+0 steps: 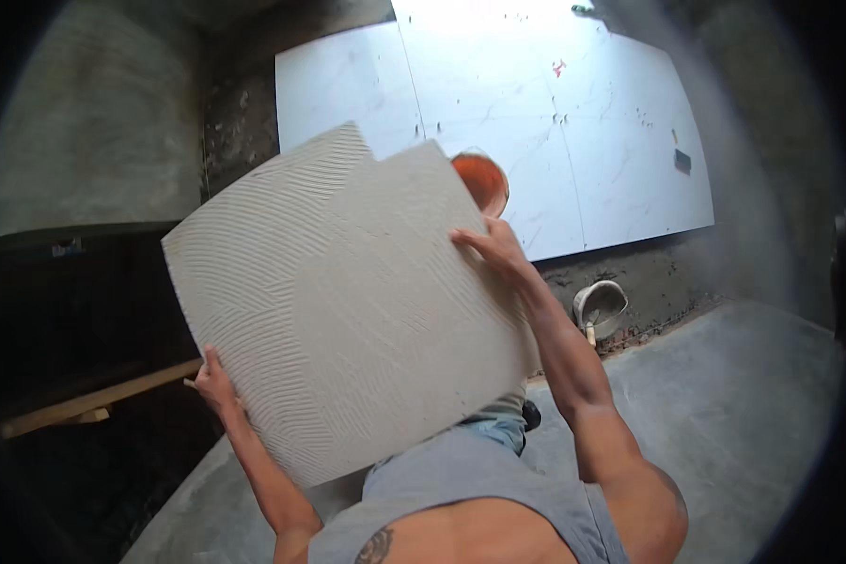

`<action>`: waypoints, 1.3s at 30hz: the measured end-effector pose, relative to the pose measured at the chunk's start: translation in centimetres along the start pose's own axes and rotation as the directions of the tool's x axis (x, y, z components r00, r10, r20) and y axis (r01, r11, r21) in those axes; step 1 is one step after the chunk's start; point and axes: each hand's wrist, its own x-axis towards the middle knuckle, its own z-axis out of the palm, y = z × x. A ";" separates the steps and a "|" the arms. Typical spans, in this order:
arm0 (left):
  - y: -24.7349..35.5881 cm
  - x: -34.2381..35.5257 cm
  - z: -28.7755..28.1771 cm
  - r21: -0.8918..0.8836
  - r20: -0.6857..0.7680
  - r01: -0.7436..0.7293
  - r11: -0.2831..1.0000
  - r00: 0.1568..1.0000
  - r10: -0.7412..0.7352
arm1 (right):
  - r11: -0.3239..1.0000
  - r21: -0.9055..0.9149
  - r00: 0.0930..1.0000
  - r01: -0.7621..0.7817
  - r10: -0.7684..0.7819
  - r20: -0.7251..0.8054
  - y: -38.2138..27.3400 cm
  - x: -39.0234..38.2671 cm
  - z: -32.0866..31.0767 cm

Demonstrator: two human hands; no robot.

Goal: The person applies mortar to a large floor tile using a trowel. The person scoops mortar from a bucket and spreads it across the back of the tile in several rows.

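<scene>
A large tile is held up in front of me, its back toward me and coated with grey adhesive combed into curved ridges. One corner region at its far edge has a notch cut out. My left hand grips the left edge, thumb on the coated face. On the right edge, my right hand holds on with its thumb over the face; its other fingers are mostly hidden behind the tile. Beyond that hand stands an orange bucket, partly covered by the tile.
White marbled floor tiles lie ahead, bearing small spacers, a red bit and a dark flat tool. A pale bucket sits at right on rough mortar. Wooden planks lie at left beside a dark recess.
</scene>
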 end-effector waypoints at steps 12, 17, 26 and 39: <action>-22.4 -5.4 8.5 -0.177 -0.418 0.258 0.950 0.854 -0.310 | 0.940 -0.249 0.912 0.232 -0.121 0.391 11.3 21.0 19.3; -23.3 -7.3 12.2 -0.376 -0.334 0.289 0.880 0.844 -0.420 | 0.884 -0.227 0.793 0.409 -0.221 0.567 11.6 24.3 20.1; -25.4 -8.0 13.1 -0.508 -0.370 0.186 0.841 0.835 -0.408 | 0.411 -0.911 0.982 -0.036 -0.153 -0.108 20.6 35.8 1.0; -28.2 -3.7 16.0 -0.356 -0.429 0.171 0.919 0.844 -0.323 | 0.115 -0.849 0.652 0.516 -0.696 0.302 24.5 33.7 -5.0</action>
